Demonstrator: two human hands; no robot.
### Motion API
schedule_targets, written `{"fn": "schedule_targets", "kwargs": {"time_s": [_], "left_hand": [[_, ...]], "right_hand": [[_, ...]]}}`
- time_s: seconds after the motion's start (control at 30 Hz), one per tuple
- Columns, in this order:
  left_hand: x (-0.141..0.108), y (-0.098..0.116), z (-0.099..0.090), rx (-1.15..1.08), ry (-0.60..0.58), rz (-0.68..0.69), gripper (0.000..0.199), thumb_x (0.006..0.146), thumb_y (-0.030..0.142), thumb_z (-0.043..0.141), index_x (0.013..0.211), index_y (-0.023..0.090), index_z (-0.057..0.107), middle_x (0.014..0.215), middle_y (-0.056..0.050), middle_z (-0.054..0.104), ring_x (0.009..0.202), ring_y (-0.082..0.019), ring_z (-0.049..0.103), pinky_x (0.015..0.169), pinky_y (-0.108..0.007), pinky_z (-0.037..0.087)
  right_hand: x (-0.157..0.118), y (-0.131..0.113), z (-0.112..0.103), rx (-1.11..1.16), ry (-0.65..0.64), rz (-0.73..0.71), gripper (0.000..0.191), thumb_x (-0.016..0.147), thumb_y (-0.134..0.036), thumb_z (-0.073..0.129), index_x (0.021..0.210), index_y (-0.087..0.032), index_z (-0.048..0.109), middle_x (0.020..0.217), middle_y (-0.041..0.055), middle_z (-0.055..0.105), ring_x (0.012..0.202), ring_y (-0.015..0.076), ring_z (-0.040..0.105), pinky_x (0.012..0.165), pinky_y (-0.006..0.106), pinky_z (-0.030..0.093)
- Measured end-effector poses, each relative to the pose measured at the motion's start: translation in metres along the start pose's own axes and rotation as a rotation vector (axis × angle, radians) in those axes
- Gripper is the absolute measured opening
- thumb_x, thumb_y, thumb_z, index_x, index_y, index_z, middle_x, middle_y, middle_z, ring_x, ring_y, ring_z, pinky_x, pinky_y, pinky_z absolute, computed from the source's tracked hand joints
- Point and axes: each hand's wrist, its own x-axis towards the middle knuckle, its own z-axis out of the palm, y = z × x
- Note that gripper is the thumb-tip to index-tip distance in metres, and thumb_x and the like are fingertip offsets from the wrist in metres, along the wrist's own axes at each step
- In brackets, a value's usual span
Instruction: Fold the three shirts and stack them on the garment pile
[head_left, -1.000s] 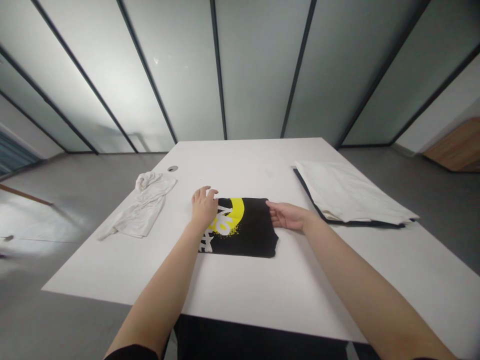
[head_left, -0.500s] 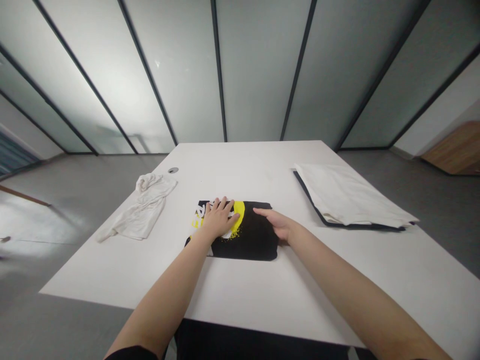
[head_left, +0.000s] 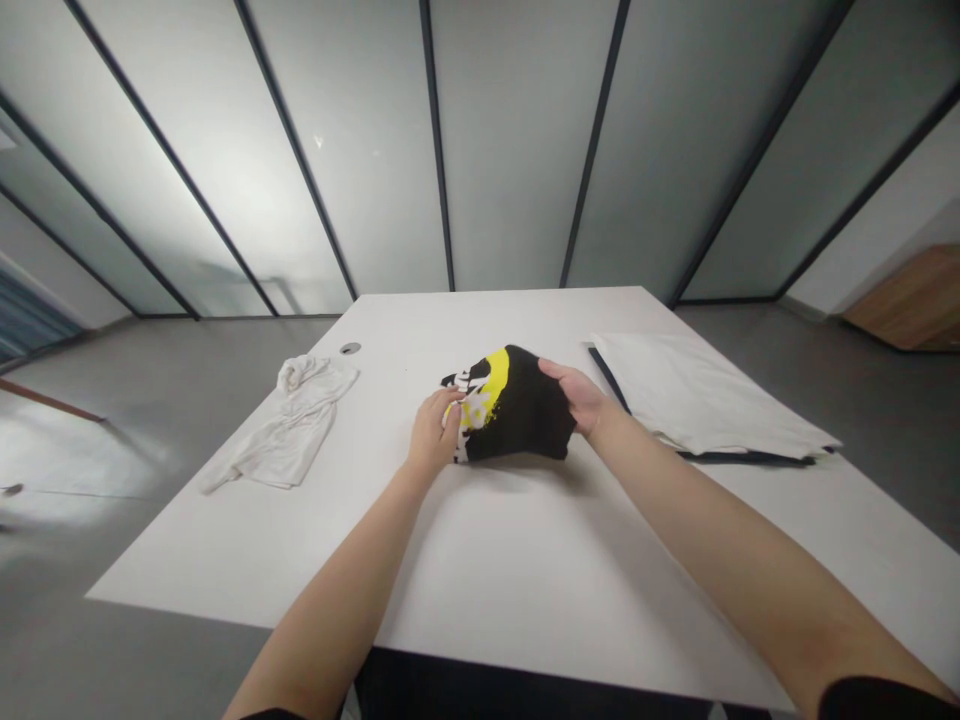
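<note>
Fingers of the right hand (head_left: 586,400) hidden behind the folded black cloth (head_left: 534,415), its yellow-and-white print partly covered by the left hand (head_left: 433,430) (grip indeterminate), the cloth bowed, raised over the table (head_left: 480,560), right end clamped in the right hand.

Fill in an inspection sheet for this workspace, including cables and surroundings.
Surface: white table with a round grey inset towards its far left.
In hand: folded black fabric with yellow and white print, bent, at least partly off the table.
Clutter: crumpled white cloth, left; folded white cloth over a dark layer, right.
Hands: bare left hand touches the fabric's left end, grip unclear; bare right hand grips its right end.
Cables: nothing certain; a thin line on the grey floor may be a seam.
Surroundings: dark-framed frosted glass panels; brown wooden panel, right.
</note>
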Motion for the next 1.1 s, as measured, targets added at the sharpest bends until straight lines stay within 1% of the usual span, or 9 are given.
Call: {"fn": "schedule_targets", "kwargs": {"time_s": [0.17,0.33,0.43,0.53,0.6,0.7,0.87,1.0,1.1], "left_hand": [[-0.003,-0.006,0.005,-0.052,-0.145,-0.064,0.038,0.11,0.035,0.041,0.109,0.022,0.078,0.126,-0.011,0.078,0.122,-0.025,0.072,0.112,-0.044,0.054],[-0.002,-0.012,0.008,-0.118,-0.176,-0.22,0.04,0.109,0.037,0.041,0.108,0.021,0.078,0.118,-0.01,0.08,0.117,-0.025,0.073,0.107,-0.042,0.056],[-0.001,-0.007,0.013,-0.131,-0.193,-0.252,0.039,0.108,0.036,0.043,0.106,0.021,0.078,0.115,-0.01,0.081,0.114,-0.025,0.074,0.106,-0.041,0.056],[-0.001,0.001,0.019,-0.133,-0.23,-0.256,0.038,0.107,0.037,0.044,0.104,0.022,0.079,0.109,-0.008,0.081,0.108,-0.025,0.074,0.103,-0.04,0.056],[-0.002,0.005,0.023,-0.139,-0.262,-0.254,0.039,0.107,0.038,0.044,0.102,0.022,0.079,0.105,-0.008,0.081,0.103,-0.024,0.075,0.099,-0.039,0.057],[-0.003,0.007,0.025,-0.144,-0.291,-0.26,0.039,0.106,0.039,0.045,0.1,0.022,0.079,0.1,-0.007,0.08,0.096,-0.023,0.074,0.094,-0.038,0.057],[-0.005,0.006,0.021,-0.127,-0.304,-0.277,0.037,0.104,0.04,0.047,0.099,0.021,0.079,0.092,-0.006,0.079,0.089,-0.023,0.072,0.085,-0.035,0.055],[-0.005,0.008,0.018,-0.11,-0.34,-0.284,0.036,0.103,0.038,0.047,0.099,0.021,0.079,0.092,-0.006,0.079,0.086,-0.022,0.072,0.081,-0.034,0.054],[-0.004,0.01,0.016,-0.076,-0.357,-0.258,0.037,0.104,0.038,0.046,0.099,0.022,0.079,0.093,-0.006,0.079,0.086,-0.023,0.072,0.082,-0.035,0.055]], "right_hand": [[-0.001,-0.085,-0.016,0.113,0.131,-0.555,0.033,0.106,-0.037,0.053,0.126,-0.019,0.071,0.101,0.0075,0.084,0.105,0.0286,0.079,0.107,0.054,0.06],[-0.04,-0.136,-0.073,0.327,0.392,-0.887,0.04,0.109,-0.032,0.037,0.121,-0.021,0.074,0.105,0.0085,0.082,0.107,0.0257,0.077,0.103,0.058,0.06],[-0.069,-0.118,-0.116,0.351,0.53,-0.927,0.041,0.108,-0.032,0.035,0.112,-0.03,0.076,0.109,0.0064,0.081,0.1,0.0249,0.079,0.09,0.06,0.065],[-0.089,-0.079,-0.145,0.523,0.734,-0.836,0.05,0.108,-0.036,0.029,0.103,-0.025,0.078,0.104,0.0113,0.081,0.094,0.0269,0.08,0.073,0.054,0.066],[-0.094,-0.056,-0.151,0.599,0.715,-0.802,0.046,0.108,-0.041,0.036,0.107,-0.023,0.078,0.108,0.0129,0.081,0.097,0.0292,0.079,0.071,0.052,0.067],[-0.096,-0.04,-0.147,0.55,0.665,-0.675,0.038,0.109,-0.045,0.045,0.118,-0.024,0.075,0.113,0.0132,0.08,0.101,0.0308,0.079,0.069,0.05,0.069],[-0.088,-0.033,-0.126,0.507,0.648,-0.334,0.029,0.11,-0.025,0.043,0.126,-0.014,0.065,0.105,0.0153,0.079,0.087,0.0224,0.079,0.062,0.032,0.069],[-0.069,-0.001,-0.099,0.325,0.546,-0.388,0.025,0.109,-0.024,0.043,0.11,-0.017,0.067,0.088,0.0087,0.078,0.074,0.0181,0.077,0.065,0.029,0.069],[-0.052,0.035,-0.083,0.008,0.468,-0.385,0.008,0.1,-0.025,0.064,0.105,-0.022,0.069,0.089,0.0052,0.078,0.075,0.0183,0.077,0.067,0.03,0.068]]}}
